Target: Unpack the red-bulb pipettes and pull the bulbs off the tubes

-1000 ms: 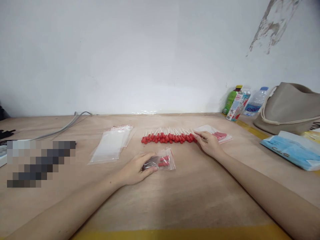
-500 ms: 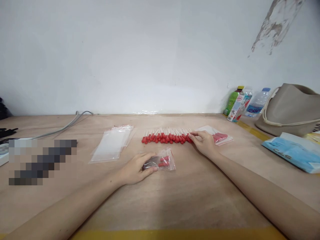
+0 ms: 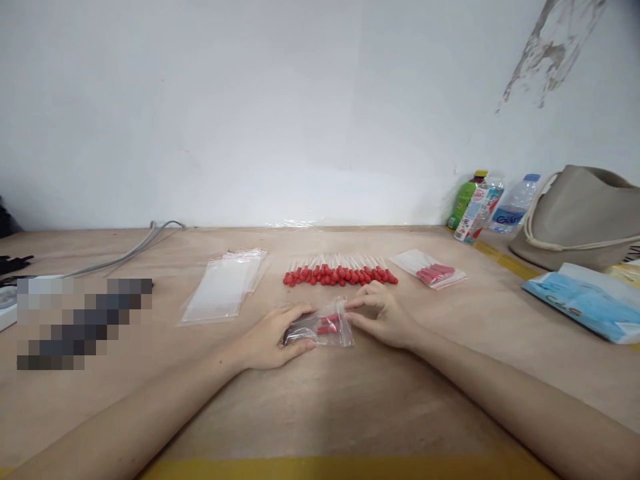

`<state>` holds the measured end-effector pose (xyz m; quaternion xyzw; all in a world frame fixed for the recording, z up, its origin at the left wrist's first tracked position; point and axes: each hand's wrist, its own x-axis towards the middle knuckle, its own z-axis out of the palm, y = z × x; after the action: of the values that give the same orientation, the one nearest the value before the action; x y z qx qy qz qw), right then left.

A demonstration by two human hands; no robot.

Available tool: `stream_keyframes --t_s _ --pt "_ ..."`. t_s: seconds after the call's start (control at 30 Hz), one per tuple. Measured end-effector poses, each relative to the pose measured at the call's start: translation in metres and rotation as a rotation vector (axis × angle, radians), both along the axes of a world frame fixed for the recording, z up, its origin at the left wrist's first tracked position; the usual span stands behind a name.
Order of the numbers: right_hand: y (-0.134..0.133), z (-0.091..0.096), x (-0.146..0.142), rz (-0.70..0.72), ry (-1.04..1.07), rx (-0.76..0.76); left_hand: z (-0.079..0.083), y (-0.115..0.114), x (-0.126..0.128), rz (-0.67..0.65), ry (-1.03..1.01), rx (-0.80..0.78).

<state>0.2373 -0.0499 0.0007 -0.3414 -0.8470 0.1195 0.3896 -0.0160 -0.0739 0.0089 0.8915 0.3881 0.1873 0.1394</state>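
A small clear zip bag (image 3: 327, 325) with a few red-tipped pieces inside lies on the wooden table (image 3: 320, 400). My left hand (image 3: 273, 337) grips the bag's left end, fingers curled over it. My right hand (image 3: 383, 317) pinches the bag's right, open end with thumb and fingers. Just beyond the bag, a row of red-tipped white sticks (image 3: 340, 273) is laid out side by side.
A stack of empty clear bags (image 3: 223, 287) lies at the left, and a filled bag (image 3: 430, 272) at the right. Bottles (image 3: 480, 203), a beige handbag (image 3: 580, 217) and a blue packet (image 3: 583, 300) sit far right. A grey cable (image 3: 130, 250) runs at the left.
My right hand has left the right end of the stick row and come back toward me to the bag's open end. My left hand stayed on the bag.
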Motion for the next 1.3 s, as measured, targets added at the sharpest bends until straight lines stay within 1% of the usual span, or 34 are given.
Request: stream_keyframes --t_s 0.13,0.27,0.33,0.4,0.47,0.57,0.67,0.77,0.83,0.9,0.97,1.03,1.1,1.13,1.2,1.3 --pt "-0.007 0.004 -0.016 0.084 -0.121 -0.079 0.000 0.001 0.000 -0.091 0.018 0.016" --pt "-0.010 0.007 -0.020 0.076 -0.254 -0.162 0.000 0.002 0.000 -0.129 0.093 0.026" --pt "-0.012 0.008 -0.021 0.056 -0.259 -0.192 -0.001 0.001 -0.001 -0.131 0.130 0.030" --pt "-0.013 0.007 -0.021 0.026 -0.203 -0.233 0.000 0.001 -0.002 -0.130 0.162 0.029" --pt "-0.014 0.005 -0.021 0.033 -0.100 -0.326 0.002 0.000 -0.002 -0.132 0.199 0.019" --pt "-0.013 0.002 -0.017 0.141 0.052 -0.509 0.007 -0.003 -0.002 -0.128 0.261 -0.016" --pt "-0.006 0.003 -0.008 0.228 0.209 -0.638 0.011 -0.005 -0.001 -0.136 0.290 -0.031" --pt "0.007 0.009 0.010 0.248 0.369 -0.707 0.012 -0.005 -0.001 -0.161 0.270 -0.001" --pt "0.019 0.014 0.027 0.194 0.420 -0.703 0.012 -0.004 -0.001 -0.189 0.255 0.036" --pt "0.031 0.021 0.044 0.126 0.474 -0.663 0.012 -0.003 -0.001 -0.226 0.254 0.055" --pt "0.040 0.029 0.060 0.047 0.536 -0.585 0.013 -0.002 -0.001 -0.261 0.261 0.031" --pt "0.047 0.038 0.069 -0.069 0.601 -0.450 0.014 -0.001 -0.001 -0.285 0.267 -0.010" --pt "0.051 0.043 0.071 -0.169 0.607 -0.278 0.015 0.000 -0.001 -0.295 0.275 -0.036" --pt "0.052 0.043 0.069 -0.207 0.576 -0.187 0.015 0.000 -0.001 -0.297 0.282 -0.040" --pt "0.057 0.038 0.061 -0.259 0.445 -0.012 0.014 0.000 -0.001 -0.296 0.306 -0.041" --pt "0.066 0.021 0.047 -0.262 0.141 0.171 0.014 -0.001 0.000 -0.288 0.334 -0.040"
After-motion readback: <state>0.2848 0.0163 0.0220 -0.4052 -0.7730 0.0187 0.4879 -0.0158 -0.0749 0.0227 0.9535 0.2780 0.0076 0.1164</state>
